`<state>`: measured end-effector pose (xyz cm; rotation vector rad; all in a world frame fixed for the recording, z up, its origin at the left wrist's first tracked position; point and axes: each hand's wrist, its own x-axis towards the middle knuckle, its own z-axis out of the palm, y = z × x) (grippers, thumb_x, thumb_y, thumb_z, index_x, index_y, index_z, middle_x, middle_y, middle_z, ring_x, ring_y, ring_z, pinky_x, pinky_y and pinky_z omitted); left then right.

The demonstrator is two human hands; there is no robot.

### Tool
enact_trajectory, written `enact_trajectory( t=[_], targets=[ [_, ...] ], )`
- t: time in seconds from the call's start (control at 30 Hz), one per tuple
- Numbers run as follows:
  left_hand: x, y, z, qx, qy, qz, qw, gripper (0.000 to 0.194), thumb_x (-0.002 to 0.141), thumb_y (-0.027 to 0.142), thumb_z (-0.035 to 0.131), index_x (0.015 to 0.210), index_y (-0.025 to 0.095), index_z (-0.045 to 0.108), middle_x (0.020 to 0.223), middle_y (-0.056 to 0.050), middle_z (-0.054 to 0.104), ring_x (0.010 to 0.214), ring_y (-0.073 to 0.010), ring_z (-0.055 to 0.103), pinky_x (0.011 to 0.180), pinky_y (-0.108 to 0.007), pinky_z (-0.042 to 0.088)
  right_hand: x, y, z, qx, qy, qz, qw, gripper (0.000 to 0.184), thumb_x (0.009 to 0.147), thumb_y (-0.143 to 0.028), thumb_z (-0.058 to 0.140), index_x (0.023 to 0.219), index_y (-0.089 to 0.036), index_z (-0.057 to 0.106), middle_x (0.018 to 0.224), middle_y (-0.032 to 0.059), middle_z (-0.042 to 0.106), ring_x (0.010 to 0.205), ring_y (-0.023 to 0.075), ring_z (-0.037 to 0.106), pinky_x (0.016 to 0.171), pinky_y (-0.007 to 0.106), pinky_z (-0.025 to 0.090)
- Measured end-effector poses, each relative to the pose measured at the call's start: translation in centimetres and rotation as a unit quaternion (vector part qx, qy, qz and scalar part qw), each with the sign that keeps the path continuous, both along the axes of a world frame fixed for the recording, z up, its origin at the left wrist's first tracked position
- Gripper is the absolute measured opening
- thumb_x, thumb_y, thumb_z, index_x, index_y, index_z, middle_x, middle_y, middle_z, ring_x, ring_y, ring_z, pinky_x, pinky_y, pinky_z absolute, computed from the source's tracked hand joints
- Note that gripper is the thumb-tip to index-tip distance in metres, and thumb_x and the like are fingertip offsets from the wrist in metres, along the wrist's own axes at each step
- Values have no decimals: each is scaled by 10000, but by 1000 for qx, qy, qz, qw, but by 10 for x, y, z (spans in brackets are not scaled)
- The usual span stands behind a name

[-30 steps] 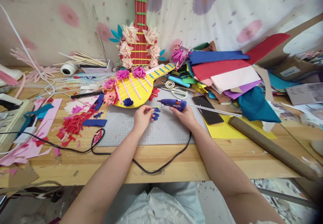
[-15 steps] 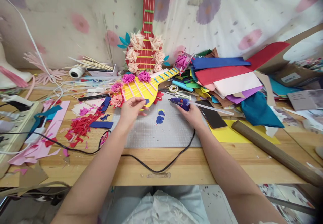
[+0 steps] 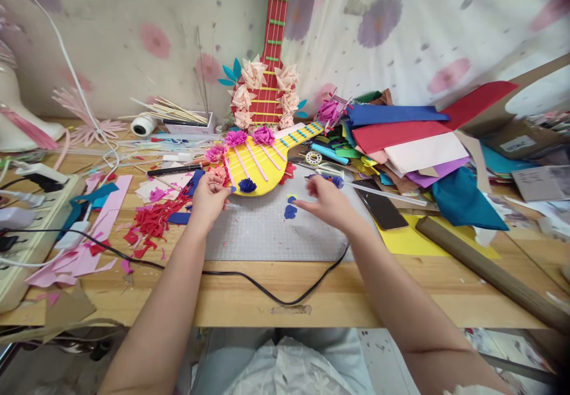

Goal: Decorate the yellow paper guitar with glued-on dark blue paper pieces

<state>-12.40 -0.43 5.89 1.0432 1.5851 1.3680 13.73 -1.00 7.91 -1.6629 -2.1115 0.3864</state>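
My left hand (image 3: pixel 210 198) pinches a small blue paper petal (image 3: pixel 232 189) between thumb and fingertips, by the lower edge of the yellow paper guitar (image 3: pixel 266 182). On that guitar sits a dark blue paper flower (image 3: pixel 247 185), along with pink and magenta flowers (image 3: pixel 236 138). My right hand (image 3: pixel 328 202) is over the grey cutting mat (image 3: pixel 249 234), thumb stretched out and fingers apart, holding nothing that I can see. Just behind it lies the blue glue gun (image 3: pixel 335 180), partly hidden by the fingers. Loose blue petals (image 3: pixel 290 211) rest on the mat near my right thumb.
A red paper guitar (image 3: pixel 267 95) with pale flowers stands at the back. Coloured paper sheets (image 3: pixel 401 130), a phone (image 3: pixel 382 205) and a brown roll (image 3: pixel 481 267) are on the right. Red scraps (image 3: pixel 158 217) and a power strip (image 3: pixel 42 234) lie left. A black cord (image 3: pixel 276 301) loops in front.
My right hand has let go of the glue gun and moved slightly left of it. My left hand has shifted left and down with the petal, uncovering the blue flower. The view has turned slightly left.
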Motion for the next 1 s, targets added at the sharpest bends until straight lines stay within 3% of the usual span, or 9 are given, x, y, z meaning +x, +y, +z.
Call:
enact_trajectory(
  t=[0.1, 0.2, 0.3, 0.53, 0.7, 1.0],
  targets=[
    [-2, 4, -9, 29, 21, 8, 999, 297, 592, 156, 612, 794, 215, 402, 498, 119, 470, 316, -62, 412, 339, -170, 340, -58, 16, -16, 128, 85, 101, 983, 441, 690, -378, 656, 1049, -185, 488, 1072, 124, 574, 1010, 265, 522, 859, 410, 421],
    [-8, 5, -14, 42, 31, 17, 998, 283, 606, 150, 587, 795, 225, 390, 509, 117, 474, 326, -60, 402, 357, -172, 338, -102, 28, -31, 158, 104, 139, 972, 551, 688, -353, 644, 1171, -172, 451, 1191, 152, 507, 1126, 285, 450, 954, 439, 373],
    [-15, 6, -15, 46, 54, 28, 997, 257, 616, 144, 574, 783, 229, 398, 509, 111, 459, 352, -62, 403, 388, -174, 342, -126, 34, -36, 169, 110, 130, 971, 554, 699, -299, 608, 1206, -152, 440, 1212, 162, 485, 1150, 293, 417, 986, 437, 346],
    [-12, 6, -16, 30, 103, 22, 994, 265, 588, 129, 625, 775, 225, 464, 584, 67, 520, 520, -104, 515, 516, -207, 404, -131, 43, -38, 144, 158, 82, 973, 509, 694, -191, 524, 1195, -184, 431, 1173, 138, 509, 1111, 282, 441, 972, 447, 353],
    [-1, 8, -17, 13, 160, 2, 987, 287, 595, 120, 636, 799, 228, 465, 558, 63, 522, 549, -135, 530, 565, -239, 390, -124, 48, -43, 112, 209, 39, 971, 471, 667, -225, 576, 1117, -173, 448, 1137, 136, 521, 1085, 266, 463, 956, 422, 382],
    [11, 10, -11, -16, 176, -8, 984, 327, 580, 73, 625, 799, 230, 440, 569, 51, 514, 604, -166, 562, 595, -254, 384, -119, 53, -52, 105, 239, 40, 964, 466, 661, -262, 595, 1101, -192, 456, 1113, 125, 522, 1074, 268, 467, 946, 443, 385]
  ],
)
